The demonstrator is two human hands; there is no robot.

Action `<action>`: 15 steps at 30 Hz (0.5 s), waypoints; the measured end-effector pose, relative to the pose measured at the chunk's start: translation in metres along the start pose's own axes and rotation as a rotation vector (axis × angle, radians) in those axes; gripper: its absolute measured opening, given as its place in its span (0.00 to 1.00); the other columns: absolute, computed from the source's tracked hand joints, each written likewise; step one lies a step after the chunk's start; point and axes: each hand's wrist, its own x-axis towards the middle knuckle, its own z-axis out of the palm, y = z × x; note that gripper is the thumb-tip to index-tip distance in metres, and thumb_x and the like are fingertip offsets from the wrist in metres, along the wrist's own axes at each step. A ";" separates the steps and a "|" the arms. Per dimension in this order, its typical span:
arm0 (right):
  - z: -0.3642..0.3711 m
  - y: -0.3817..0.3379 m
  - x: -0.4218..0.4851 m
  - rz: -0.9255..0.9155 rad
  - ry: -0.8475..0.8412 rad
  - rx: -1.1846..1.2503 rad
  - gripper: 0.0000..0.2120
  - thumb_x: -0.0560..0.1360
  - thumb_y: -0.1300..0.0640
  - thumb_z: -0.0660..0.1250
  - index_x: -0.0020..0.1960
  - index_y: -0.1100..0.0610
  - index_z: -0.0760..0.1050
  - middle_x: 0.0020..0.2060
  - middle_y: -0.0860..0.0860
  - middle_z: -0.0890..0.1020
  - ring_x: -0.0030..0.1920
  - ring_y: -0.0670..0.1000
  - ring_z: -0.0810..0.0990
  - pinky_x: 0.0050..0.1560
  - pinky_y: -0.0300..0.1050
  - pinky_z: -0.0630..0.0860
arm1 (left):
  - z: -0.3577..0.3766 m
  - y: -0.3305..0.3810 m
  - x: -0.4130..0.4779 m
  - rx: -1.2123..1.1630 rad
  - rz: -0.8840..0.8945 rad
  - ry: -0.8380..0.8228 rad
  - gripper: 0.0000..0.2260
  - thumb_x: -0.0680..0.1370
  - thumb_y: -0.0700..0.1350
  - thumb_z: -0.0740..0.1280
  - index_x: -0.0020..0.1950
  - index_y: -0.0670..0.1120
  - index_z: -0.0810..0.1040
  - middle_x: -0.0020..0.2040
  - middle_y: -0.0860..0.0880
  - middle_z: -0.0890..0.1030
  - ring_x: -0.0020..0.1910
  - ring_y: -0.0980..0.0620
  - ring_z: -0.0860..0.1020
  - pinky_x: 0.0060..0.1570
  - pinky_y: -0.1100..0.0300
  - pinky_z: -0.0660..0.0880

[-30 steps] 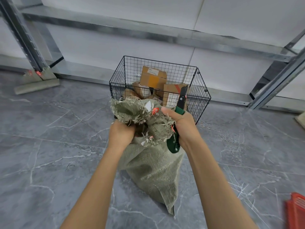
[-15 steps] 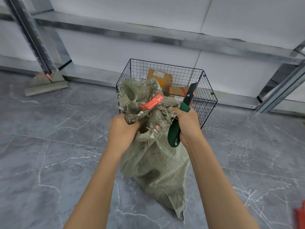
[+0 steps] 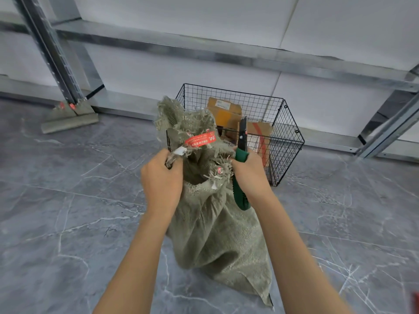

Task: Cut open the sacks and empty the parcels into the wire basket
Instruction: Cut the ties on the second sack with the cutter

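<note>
A grey-green woven sack (image 3: 215, 234) stands on the floor in front of me, its frayed cut mouth gaping at the top with a red label (image 3: 199, 139) on the rim. My left hand (image 3: 162, 180) grips the left edge of the mouth. My right hand (image 3: 250, 175) holds the right edge together with a green-handled knife (image 3: 240, 168), its dark blade pointing up. Just behind the sack stands the black wire basket (image 3: 288, 141), with several cardboard parcels (image 3: 224, 112) inside it.
Grey marble-look floor tiles lie all around. A metal rack upright with its foot (image 3: 68, 118) is at the back left, and rack beams run along the white wall. Another slanted rack leg (image 3: 390, 130) is at the right. A red object (image 3: 416, 302) shows at the lower right edge.
My hands have drawn apart, pulling the sack's bunched mouth open. The sack stands taller and nearer the basket than a second ago.
</note>
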 end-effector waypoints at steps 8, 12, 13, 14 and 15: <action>0.010 0.001 -0.002 -0.031 -0.031 -0.030 0.08 0.77 0.66 0.60 0.56 0.63 0.71 0.32 0.51 0.67 0.27 0.46 0.63 0.21 0.30 0.61 | 0.005 0.008 -0.007 -0.148 -0.140 -0.171 0.10 0.75 0.41 0.60 0.48 0.55 0.63 0.40 0.51 0.71 0.36 0.58 0.70 0.30 0.65 0.62; 0.010 0.001 -0.002 -0.024 -0.085 -0.043 0.03 0.77 0.66 0.60 0.50 0.62 0.71 0.32 0.52 0.67 0.26 0.45 0.63 0.22 0.33 0.61 | 0.005 0.011 -0.006 -0.194 -0.054 -0.179 0.15 0.75 0.43 0.64 0.56 0.57 0.64 0.49 0.57 0.73 0.45 0.65 0.72 0.41 0.73 0.67; 0.009 0.000 -0.003 -0.029 -0.112 -0.060 0.03 0.77 0.65 0.61 0.51 0.63 0.71 0.32 0.53 0.68 0.26 0.46 0.64 0.23 0.33 0.62 | 0.007 0.011 -0.005 -0.181 -0.038 -0.169 0.14 0.77 0.43 0.65 0.57 0.57 0.66 0.51 0.57 0.73 0.46 0.63 0.72 0.44 0.71 0.66; 0.008 -0.002 -0.005 -0.043 -0.140 -0.085 0.04 0.77 0.63 0.61 0.51 0.62 0.71 0.33 0.53 0.69 0.27 0.45 0.66 0.24 0.33 0.64 | 0.008 0.011 -0.004 -0.166 -0.031 -0.157 0.12 0.78 0.43 0.64 0.57 0.56 0.68 0.52 0.57 0.73 0.49 0.61 0.71 0.47 0.70 0.65; 0.007 -0.005 -0.008 -0.061 -0.168 -0.109 0.04 0.77 0.60 0.62 0.51 0.59 0.70 0.33 0.51 0.70 0.25 0.43 0.66 0.25 0.33 0.65 | 0.009 0.009 -0.003 -0.149 -0.025 -0.142 0.11 0.78 0.42 0.63 0.58 0.54 0.70 0.53 0.56 0.73 0.51 0.60 0.70 0.49 0.70 0.64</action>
